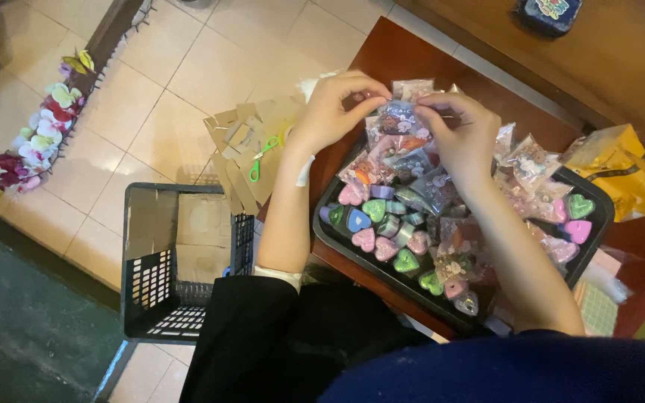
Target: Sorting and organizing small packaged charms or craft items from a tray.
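Observation:
Both my hands pinch the top of a small clear printed bag (402, 122) with small items inside, above a black tray (336, 240). My left hand (334, 108) grips its left upper corner. My right hand (460, 130) grips its right side. Below them the tray holds several heart-shaped boxes (373, 211) in pink, green and purple, plus several filled clear bags (520, 160). The tray rests on a low dark-red wooden table (397, 56).
A yellow pouch (621, 170) lies right of the tray. On the tiled floor to the left stands a black plastic crate (181, 261) lined with cardboard, with cardboard pieces and green scissors (263, 153) beyond it. Artificial flowers (39, 134) edge the far left.

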